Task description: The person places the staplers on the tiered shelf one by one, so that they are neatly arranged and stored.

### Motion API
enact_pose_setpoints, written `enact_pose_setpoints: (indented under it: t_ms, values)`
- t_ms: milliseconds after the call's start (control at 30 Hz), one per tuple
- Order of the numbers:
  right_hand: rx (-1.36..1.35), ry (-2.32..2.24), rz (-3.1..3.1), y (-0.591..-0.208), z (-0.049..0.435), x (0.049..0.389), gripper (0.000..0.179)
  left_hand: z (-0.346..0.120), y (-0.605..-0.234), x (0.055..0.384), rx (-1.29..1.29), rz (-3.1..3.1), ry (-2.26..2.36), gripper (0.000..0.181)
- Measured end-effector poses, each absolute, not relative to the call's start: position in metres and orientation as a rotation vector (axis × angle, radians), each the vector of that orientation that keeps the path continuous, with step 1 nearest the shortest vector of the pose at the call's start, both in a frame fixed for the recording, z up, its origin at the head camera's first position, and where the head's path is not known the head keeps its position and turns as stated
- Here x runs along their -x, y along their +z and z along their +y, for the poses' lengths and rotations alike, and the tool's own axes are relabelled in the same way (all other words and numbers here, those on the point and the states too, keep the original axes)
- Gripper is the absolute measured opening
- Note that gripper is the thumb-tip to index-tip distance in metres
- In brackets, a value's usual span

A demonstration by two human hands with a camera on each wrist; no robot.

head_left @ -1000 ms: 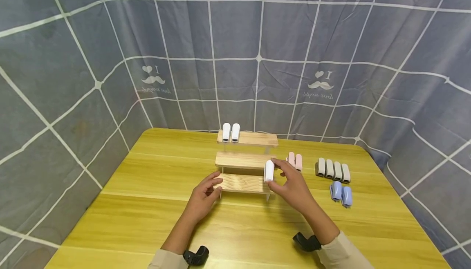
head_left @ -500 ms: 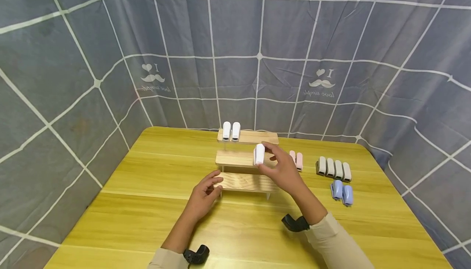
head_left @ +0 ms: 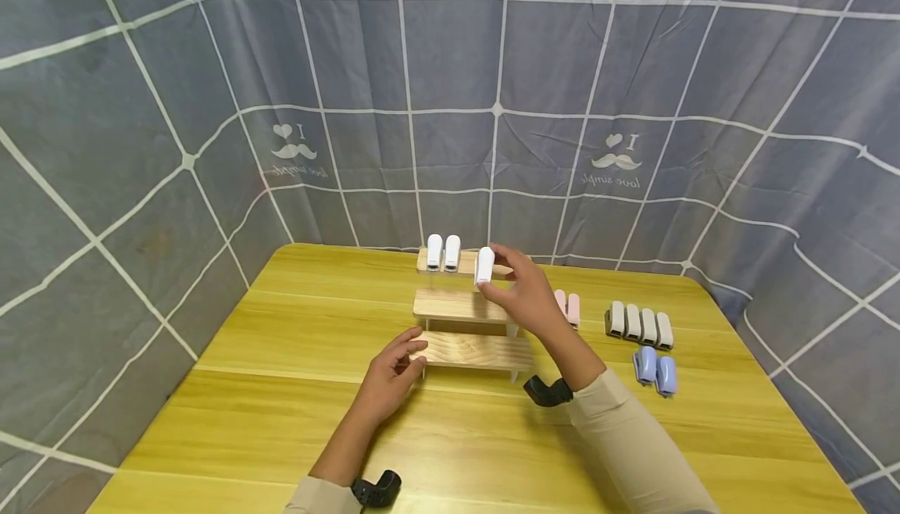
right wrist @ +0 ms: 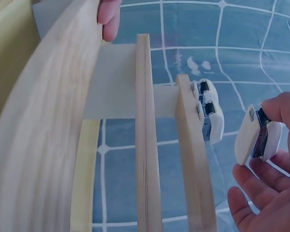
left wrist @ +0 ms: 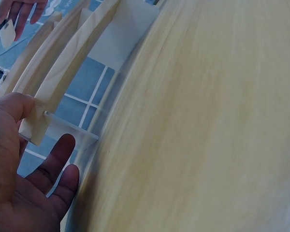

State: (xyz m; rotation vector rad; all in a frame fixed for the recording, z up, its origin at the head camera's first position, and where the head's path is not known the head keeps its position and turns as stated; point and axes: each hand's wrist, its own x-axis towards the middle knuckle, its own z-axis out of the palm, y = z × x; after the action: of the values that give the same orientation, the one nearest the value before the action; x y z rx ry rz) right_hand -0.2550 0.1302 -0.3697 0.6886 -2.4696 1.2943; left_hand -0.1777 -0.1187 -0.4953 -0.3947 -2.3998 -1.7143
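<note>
My right hand (head_left: 530, 299) pinches a white mini stapler (head_left: 483, 265) between thumb and fingers. In the right wrist view this stapler (right wrist: 249, 135) is held just off the top tier (right wrist: 195, 159), apart from the wood. Two white mini staplers (head_left: 443, 253) stand side by side at the left end of that top tier. With thumb and fingers, my left hand (head_left: 383, 381) grips the left end of the lowest tier (head_left: 478, 350) of a three-step wooden display shelf. The left wrist view shows the thumb or finger (left wrist: 19, 104) on the board's end, other fingers spread below.
To the shelf's right lie two pink staplers (head_left: 573, 311), partly behind my right arm. Farther right stand several off-white staplers (head_left: 640, 325) in a row, and two blue ones (head_left: 655, 371) nearer. A grey gridded curtain (head_left: 450, 147) surrounds the yellow wooden table (head_left: 316, 326).
My right hand has carried the white mini stapler from above the lowest tier up and back, leftward, to the top tier. The left hand has stayed on the shelf's end.
</note>
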Motion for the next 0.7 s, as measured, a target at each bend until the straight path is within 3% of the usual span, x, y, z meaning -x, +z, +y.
enact_pose_setpoints:
  t_ms: [700]
  values:
    - [-0.729,1.364,-2.56,-0.372,0.121,0.296,0.065,-0.118,-0.494,0.177,0.364,-2.416,-1.735,0.025]
